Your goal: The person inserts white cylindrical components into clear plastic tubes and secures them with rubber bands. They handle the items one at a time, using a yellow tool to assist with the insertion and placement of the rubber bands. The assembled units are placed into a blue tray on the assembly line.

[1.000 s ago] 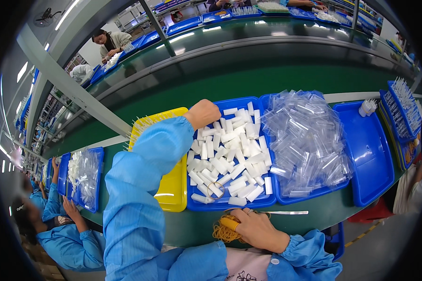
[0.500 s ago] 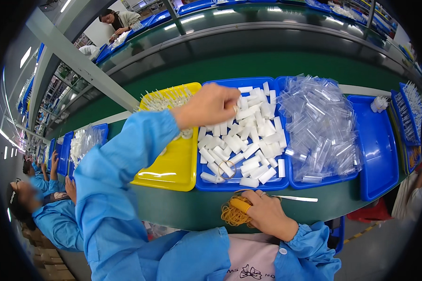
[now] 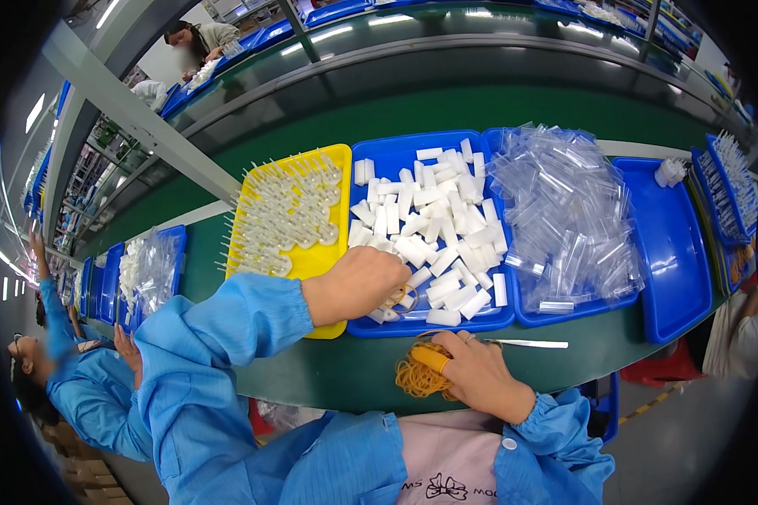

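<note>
Head view, the only one I've got: my left hand is reaching into the near left corner of the middle blue tray, the one piled with small white plastic blocks. The fingers are curled down over the pile and there's a yellowish rubber band looped right at the fingertips. Can't really tell whether I've pinched a block or the band, because the back of my hand covers that bit.

My right hand rests on the green worktop just in front of that tray, loosely curled, sitting on a heap of orange-yellow rubber bands. One finger has an orange finger cot on it. Whether it's actually gripping any bands, I can't tell either. A thin metal pair of tweezers lies flat on the worktop just past those fingers, not touching them as far as I can see.

Left of the blocks tray, touching it, is a yellow tray with rows of clear pointed plastic parts. On the right there's another blue tray heaped with clear plastic sleeves, then a nearly bare blue tray with a few white pieces in its far corner.

Further left along the line, a person in a blue smock sits beside me.
</note>
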`<action>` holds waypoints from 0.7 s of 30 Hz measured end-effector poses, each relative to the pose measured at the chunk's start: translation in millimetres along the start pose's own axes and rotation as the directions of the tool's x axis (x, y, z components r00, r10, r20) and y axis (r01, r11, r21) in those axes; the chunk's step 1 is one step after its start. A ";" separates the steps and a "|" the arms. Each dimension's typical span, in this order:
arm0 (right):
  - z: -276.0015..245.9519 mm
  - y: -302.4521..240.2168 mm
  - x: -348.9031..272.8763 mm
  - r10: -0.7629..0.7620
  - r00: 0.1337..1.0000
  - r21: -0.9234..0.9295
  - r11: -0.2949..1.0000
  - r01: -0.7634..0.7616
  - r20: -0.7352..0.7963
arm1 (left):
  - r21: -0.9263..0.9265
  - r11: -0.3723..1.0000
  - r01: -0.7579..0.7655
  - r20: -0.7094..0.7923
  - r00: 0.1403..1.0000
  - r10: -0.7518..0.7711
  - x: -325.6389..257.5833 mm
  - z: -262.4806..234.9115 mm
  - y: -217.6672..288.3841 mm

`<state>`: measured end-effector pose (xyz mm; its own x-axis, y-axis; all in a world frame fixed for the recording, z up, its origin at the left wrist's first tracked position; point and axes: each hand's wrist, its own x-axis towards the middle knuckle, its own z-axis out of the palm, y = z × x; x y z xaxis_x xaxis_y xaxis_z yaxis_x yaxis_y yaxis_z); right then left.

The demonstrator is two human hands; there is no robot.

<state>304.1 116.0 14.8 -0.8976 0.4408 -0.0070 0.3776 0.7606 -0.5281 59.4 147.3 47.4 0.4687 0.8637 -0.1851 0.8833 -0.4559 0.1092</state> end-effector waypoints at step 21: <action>19.6 -10.3 2.2 -0.080 0.945 -0.131 0.991 0.040 -0.316 | -0.149 0.975 0.161 0.013 0.987 -0.161 -103.5 -2.4 63.4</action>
<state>293.7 99.8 3.6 -0.8068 0.5065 0.3041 0.3681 0.8336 -0.4118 66.9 29.6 75.9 0.3201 0.9232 -0.2128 0.9358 -0.2732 0.2226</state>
